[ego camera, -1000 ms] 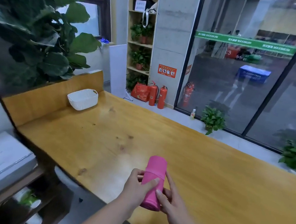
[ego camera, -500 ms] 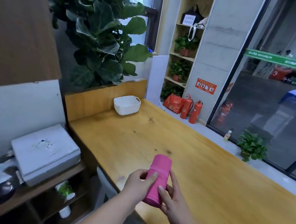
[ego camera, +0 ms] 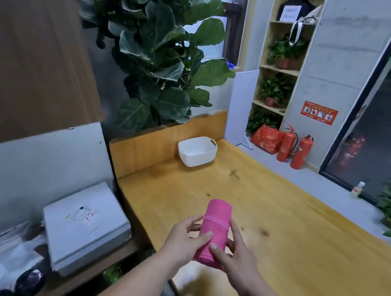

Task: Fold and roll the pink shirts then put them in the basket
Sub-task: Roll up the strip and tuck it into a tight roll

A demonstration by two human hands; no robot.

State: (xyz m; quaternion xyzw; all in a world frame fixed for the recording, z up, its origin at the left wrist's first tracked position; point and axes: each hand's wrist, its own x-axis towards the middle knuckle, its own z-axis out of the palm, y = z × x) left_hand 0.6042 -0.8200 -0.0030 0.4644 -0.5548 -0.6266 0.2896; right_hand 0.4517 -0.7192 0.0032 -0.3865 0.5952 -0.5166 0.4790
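A pink shirt [ego camera: 216, 221] rolled into a tight cylinder is held above the near left part of the wooden table [ego camera: 277, 233]. My left hand [ego camera: 186, 239] grips its left side, thumb across the front. My right hand [ego camera: 235, 255] grips its right side, thumb on the lower front. The roll points away from me toward a white plastic basket [ego camera: 197, 151]. That basket sits at the table's far left corner against the raised wooden back panel and looks empty.
A large leafy plant [ego camera: 162, 51] stands behind the table's back panel. A white box [ego camera: 85, 222] lies on a low shelf to the left. Fire extinguishers [ego camera: 294, 147] and a red bag stand on the floor beyond the table.
The view has swung left and closer to the basket, which now sits nearer the frame's centre. Both hands keep the same hold on the pink roll.
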